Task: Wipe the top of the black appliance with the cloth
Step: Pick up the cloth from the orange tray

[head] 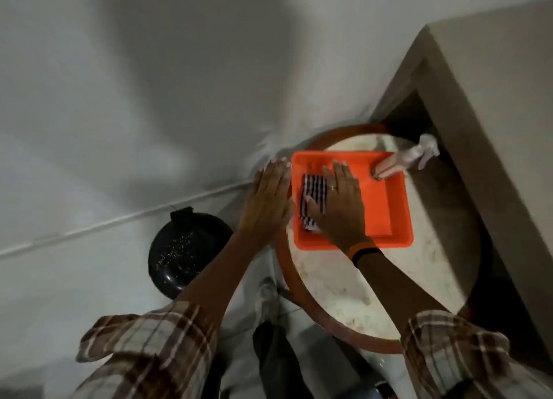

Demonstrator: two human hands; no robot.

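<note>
Our right hand (341,207) lies flat, fingers spread, on the striped cloth (312,202) in the orange tray (395,219) on the round table (389,285); nothing pinched yet. Left hand (266,201) hangs open beside the tray's edge. We'd bunch the cloth firmly before carrying it to the black appliance (185,249) down on the floor, well left.

Orange tray (398,207) (spray bottle (407,159) inside) on round table (419,279).

I am finding no readable text, label, brand or number anywhere; the spray bottle (404,159) is showing too blurred for me to read any marking.
</note>
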